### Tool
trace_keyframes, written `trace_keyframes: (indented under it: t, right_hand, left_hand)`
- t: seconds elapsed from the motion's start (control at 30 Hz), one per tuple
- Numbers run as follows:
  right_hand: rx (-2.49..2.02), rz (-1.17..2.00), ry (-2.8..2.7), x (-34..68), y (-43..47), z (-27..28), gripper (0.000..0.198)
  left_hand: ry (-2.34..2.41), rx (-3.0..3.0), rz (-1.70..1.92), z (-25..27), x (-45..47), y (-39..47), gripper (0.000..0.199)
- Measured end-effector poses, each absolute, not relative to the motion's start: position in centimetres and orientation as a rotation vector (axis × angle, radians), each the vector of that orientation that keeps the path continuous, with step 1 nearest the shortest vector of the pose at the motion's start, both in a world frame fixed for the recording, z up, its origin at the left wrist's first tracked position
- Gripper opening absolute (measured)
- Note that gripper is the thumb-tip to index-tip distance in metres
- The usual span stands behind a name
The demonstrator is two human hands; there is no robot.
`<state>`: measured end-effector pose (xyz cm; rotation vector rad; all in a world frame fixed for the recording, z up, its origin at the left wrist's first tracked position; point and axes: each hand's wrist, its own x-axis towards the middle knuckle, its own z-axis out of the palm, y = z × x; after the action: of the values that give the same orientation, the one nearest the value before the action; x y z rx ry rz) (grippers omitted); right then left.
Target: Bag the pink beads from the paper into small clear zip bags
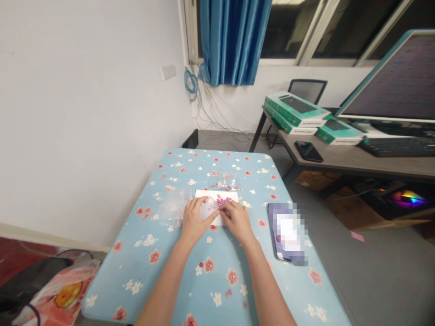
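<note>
Pink beads [224, 200] lie in a small heap on a white sheet [232, 195] in the middle of the table. Over the sheet's left part, a small clear plastic bag [208, 209] sits between the thumb and fingers of my left hand [195, 221], which grips it. Just below the heap, my right hand [238, 219] has its thumb and fingertips pinched together. What lies in that pinch is too small to make out. Beyond the sheet is another clear bag [227, 180] with pink beads in it. More clear plastic [171, 206] lies left of my left hand.
A blue flowered cloth [149, 271] covers the table, with a few loose pink beads [201, 265] near me. A phone-like device [276, 244], partly blurred, lies at the right. Keyboard boxes [295, 108], a phone [308, 151] and a monitor [390, 81] occupy the desk beyond.
</note>
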<state>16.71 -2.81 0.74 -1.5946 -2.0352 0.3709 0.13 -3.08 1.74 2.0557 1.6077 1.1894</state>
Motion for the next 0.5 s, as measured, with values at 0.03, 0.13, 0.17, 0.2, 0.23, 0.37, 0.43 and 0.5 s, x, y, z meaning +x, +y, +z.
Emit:
trace_keyframes:
  t: [0.03,0.13,0.17,0.2,0.23,0.37,0.43,0.5]
  right_hand:
    - [-1.598,0.369,-2.034,16.72,-2.80,0.74,0.011]
    - [-1.602,0.360,-2.029,16.76,-2.78,0.70,0.010]
    - [-1.602,0.359,-2.028,16.77,-2.77,0.67,0.010]
    - [-1.601,0.360,-2.028,16.79,-2.75,0.63,0.010]
    - [-1.600,0.363,-2.026,16.80,-2.73,0.57,0.010]
    - [-1.573,0.391,-1.987,16.92,-2.57,0.30,0.010]
    - [-1.539,0.430,-1.933,17.03,-2.43,0.16,0.009]
    - [-1.483,0.518,-1.842,17.15,-2.25,0.07,0.010]
  left_hand:
    - [1.608,2.059,1.186,1.70,0.14,-3.07,0.040]
    - [1.610,2.063,1.174,1.58,0.19,-3.07,0.041]
    - [1.612,2.063,1.170,1.54,0.22,-3.07,0.041]
    - [1.614,2.064,1.165,1.50,0.24,-3.07,0.041]
    - [1.616,2.065,1.160,1.47,0.27,-3.07,0.041]
    - [1.606,2.076,1.135,1.36,0.36,-3.09,0.042]
    - [1.601,2.083,1.130,1.31,0.39,-3.09,0.042]
    - [1.597,2.092,1.124,1.24,0.42,-3.08,0.042]
